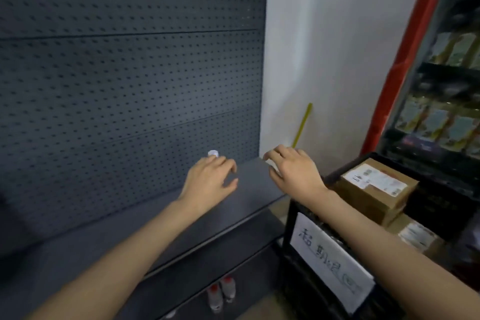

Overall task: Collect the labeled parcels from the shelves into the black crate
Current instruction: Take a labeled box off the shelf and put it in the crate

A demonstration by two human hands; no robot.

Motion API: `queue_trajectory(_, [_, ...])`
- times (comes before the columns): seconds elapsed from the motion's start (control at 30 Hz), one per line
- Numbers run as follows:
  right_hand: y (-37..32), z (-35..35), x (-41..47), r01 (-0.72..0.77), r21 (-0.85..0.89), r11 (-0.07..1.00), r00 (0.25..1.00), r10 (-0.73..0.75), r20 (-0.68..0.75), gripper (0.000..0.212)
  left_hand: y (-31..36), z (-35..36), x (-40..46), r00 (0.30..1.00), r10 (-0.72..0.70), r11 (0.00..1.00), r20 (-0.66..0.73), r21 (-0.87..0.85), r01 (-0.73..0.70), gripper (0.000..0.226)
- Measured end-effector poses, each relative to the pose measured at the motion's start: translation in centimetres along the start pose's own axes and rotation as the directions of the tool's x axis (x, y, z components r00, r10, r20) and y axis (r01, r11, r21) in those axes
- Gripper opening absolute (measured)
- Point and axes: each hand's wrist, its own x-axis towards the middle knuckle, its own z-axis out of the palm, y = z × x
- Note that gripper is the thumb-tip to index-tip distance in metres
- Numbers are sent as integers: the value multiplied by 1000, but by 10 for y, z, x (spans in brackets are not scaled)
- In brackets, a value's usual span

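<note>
Head view, both hands [210,179] [293,171] empty over shelf [233,218], parcels [376,184] in crate [439,205]

You are looking through a dim, softly lit view with no hard shadows; the dark pegboard [124,80] swallows most of the light, while the white wall [332,47] is the brightest patch, glowing without glare. Motion blur smears everything: the pegboard holes stretch into short dashes, and the stocked rack [446,101] at the right edge is a streaked blur. The wide lens bends straight lines toward the frame's edges.
</note>
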Motion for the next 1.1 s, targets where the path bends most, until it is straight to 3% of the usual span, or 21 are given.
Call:
queue_trajectory(0.23, [-189, 3, 58, 271, 161, 949, 958, -251, -136, 18, -100, -100, -136, 966, -258, 940, 7, 233, 249, 21])
queue_trajectory(0.47, [-434, -5, 81, 521, 360, 774, 853, -481, -201, 14, -183, -241, -310, 896, -438, 801, -76, 419, 427, 21])
queue_trajectory(0.67, [-607, -38, 87, 653, 475, 589, 750, -588, -302, 18, -236, -343, -438, 736, -654, 598, -173, 477, 644, 22])
queue_trajectory(0.97, [-786, -68, 107, 746, 559, 362, 610, -709, -354, 26, -275, -457, -574, 512, -793, 310, -329, 506, 805, 17])
queue_trajectory(1.1, [-858, -68, 129, 760, 568, 317, 582, -720, -377, 28, -308, -488, -607, 484, -789, 254, -378, 515, 818, 20])
